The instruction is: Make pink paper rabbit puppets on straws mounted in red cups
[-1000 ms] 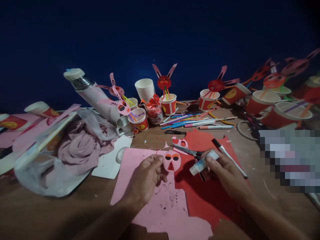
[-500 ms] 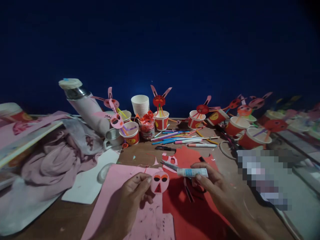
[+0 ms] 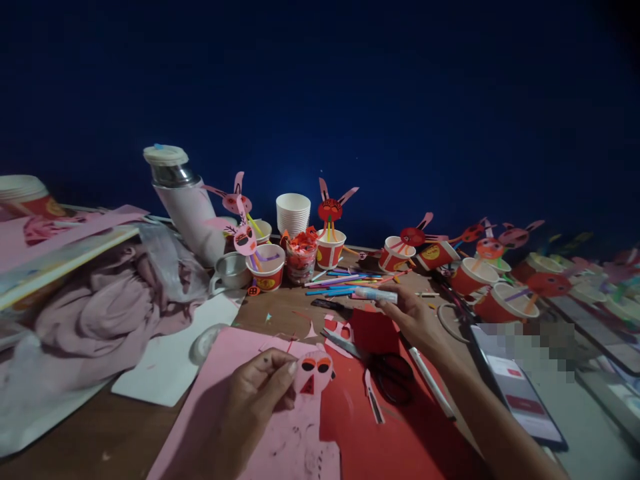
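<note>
Between thumb and fingers, my left hand (image 3: 263, 393) pinches the edge of a round pink paper face (image 3: 315, 379) with black and orange eyes and a red triangle nose. It is over the pink paper sheet (image 3: 200, 407). My right hand (image 3: 417, 323) reaches forward over the red paper (image 3: 390, 440), its fingers on a small white-and-blue glue tube (image 3: 375, 295) close to the loose markers. Black-handled scissors (image 3: 395, 380) lie on the red paper under that arm, with a white pen (image 3: 433, 383) beside them.
Paper cups (image 3: 331, 255) bearing rabbit-like paper figures line the back of the table. A tilted flask (image 3: 187, 217), a metal mug (image 3: 233, 272) and a crumpled cloth (image 3: 120, 293) are on the left. A phone (image 3: 525, 400) lies at the right.
My right hand has moved forward and slightly left with the glue tube, towards the markers, uncovering the scissors' handles. My left hand still holds the paper face, now slightly lower.
</note>
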`<state>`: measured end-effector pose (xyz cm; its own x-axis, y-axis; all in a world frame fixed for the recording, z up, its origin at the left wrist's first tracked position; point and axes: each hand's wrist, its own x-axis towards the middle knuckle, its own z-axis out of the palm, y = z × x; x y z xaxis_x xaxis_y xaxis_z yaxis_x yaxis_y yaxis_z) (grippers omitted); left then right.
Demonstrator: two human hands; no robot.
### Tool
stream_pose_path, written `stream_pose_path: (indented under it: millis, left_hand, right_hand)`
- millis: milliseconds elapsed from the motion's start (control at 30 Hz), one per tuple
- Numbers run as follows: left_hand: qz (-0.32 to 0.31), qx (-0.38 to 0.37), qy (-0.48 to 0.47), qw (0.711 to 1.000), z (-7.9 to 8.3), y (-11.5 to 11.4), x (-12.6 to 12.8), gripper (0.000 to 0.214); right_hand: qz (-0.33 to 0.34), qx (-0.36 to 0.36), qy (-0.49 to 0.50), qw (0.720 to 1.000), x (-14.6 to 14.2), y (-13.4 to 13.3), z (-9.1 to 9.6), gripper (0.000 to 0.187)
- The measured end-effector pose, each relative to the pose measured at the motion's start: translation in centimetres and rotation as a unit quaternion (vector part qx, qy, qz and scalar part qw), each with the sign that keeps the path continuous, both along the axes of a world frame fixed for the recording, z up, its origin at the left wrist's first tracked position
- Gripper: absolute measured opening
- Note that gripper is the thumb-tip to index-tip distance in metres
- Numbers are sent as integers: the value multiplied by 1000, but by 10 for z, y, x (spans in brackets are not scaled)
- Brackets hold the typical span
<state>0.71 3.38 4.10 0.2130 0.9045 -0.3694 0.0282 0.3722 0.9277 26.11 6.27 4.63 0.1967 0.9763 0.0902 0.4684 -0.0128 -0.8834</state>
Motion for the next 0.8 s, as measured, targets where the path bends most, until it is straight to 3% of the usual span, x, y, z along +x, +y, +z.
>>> stream_pose_path:
  millis: [133,333,600,800]
  left_hand:
    - [4,-57,-26,998,1,-1,2,22]
    - [-4,-80,-41,996,-3,1,4,24]
    - [-9,-93,-60,994,-14,0,3,24]
    - [-12,-93,-46,995,-11,2,3,23]
  right_hand:
    - [14,-4,-18,1000,2,18,-1,31]
    - [25,-11,-26,999,4,37,-10,25]
    - [46,-19,-19,999,8,49,-19,25]
    - [68,-22,29,997,6,51,-21,23]
